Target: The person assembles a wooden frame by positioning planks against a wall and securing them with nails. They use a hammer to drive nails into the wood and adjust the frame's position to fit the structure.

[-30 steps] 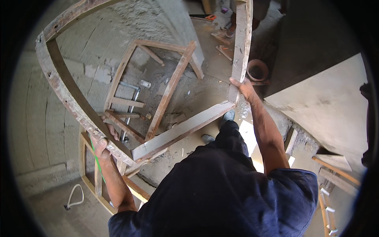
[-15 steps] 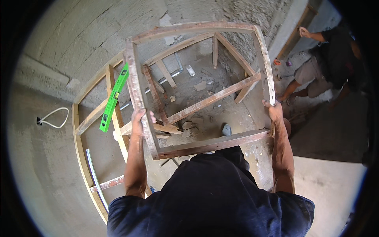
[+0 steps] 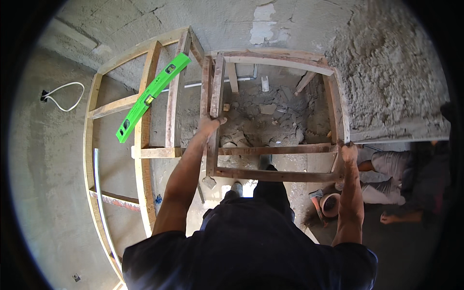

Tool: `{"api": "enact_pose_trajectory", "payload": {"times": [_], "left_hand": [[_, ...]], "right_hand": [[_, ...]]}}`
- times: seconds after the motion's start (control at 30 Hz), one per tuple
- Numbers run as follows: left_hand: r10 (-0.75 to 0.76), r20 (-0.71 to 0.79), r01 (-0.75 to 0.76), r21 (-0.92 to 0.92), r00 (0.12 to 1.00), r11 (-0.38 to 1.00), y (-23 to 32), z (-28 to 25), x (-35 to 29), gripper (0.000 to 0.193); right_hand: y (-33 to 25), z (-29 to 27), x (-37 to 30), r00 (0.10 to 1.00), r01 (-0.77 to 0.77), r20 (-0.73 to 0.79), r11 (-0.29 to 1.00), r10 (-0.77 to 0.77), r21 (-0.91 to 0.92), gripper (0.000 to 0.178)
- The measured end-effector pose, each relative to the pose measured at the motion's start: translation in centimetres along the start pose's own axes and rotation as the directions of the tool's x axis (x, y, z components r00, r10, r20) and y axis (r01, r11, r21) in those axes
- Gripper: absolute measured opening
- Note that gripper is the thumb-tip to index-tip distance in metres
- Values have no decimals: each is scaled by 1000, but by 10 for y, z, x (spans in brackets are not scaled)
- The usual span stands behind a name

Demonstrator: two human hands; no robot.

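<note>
Between both hands is a rectangular wooden frame made of worn, reddish timber. My left hand is wrapped round its left side bar, and my right hand grips the near part of its right bar. Close beneath it, nearly lined up, is a second timber frame against the wall; whether the two touch I cannot tell. Left of my left hand, a green spirit level rests slantwise across the bars of a larger timber framework.
Rubble and a thin pipe lie inside the frames by the rough wall. A bucket stands near my right forearm. Another person is at the right. A white cable loop hangs from the left wall.
The held frame has come down from its raised, tilted position and now lines up with the timber frame below. Both hands keep their grip. The view has shifted, and the bucket now shows.
</note>
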State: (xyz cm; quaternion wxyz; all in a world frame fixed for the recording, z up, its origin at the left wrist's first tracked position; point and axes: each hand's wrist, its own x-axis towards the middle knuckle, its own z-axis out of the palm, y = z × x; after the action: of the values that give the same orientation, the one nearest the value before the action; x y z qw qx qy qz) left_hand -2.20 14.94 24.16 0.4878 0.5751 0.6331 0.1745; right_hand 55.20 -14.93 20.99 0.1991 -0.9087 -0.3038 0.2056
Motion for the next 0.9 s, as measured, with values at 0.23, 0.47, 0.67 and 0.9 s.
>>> {"api": "enact_pose_trajectory", "payload": {"times": [0.23, 0.47, 0.67, 0.9], "left_hand": [[-172, -81, 174, 16, 982, 985, -37, 39, 120, 63], [-270, -123, 284, 106, 955, 953, -27, 59, 143, 52], [-234, -147, 251, 108, 961, 962, -48, 79, 152, 54], [-175, -136, 189, 95, 975, 977, -57, 74, 157, 54]], "right_hand": [[-37, 58, 109, 990, -66, 108, 975, 90, -212, 74], [-13, 110, 173, 989, -9, 135, 952, 53, -306, 68], [-13, 105, 170, 992, 117, 92, 918, -89, -380, 64], [24, 134, 185, 981, 196, 56, 926, -188, -323, 61]]}}
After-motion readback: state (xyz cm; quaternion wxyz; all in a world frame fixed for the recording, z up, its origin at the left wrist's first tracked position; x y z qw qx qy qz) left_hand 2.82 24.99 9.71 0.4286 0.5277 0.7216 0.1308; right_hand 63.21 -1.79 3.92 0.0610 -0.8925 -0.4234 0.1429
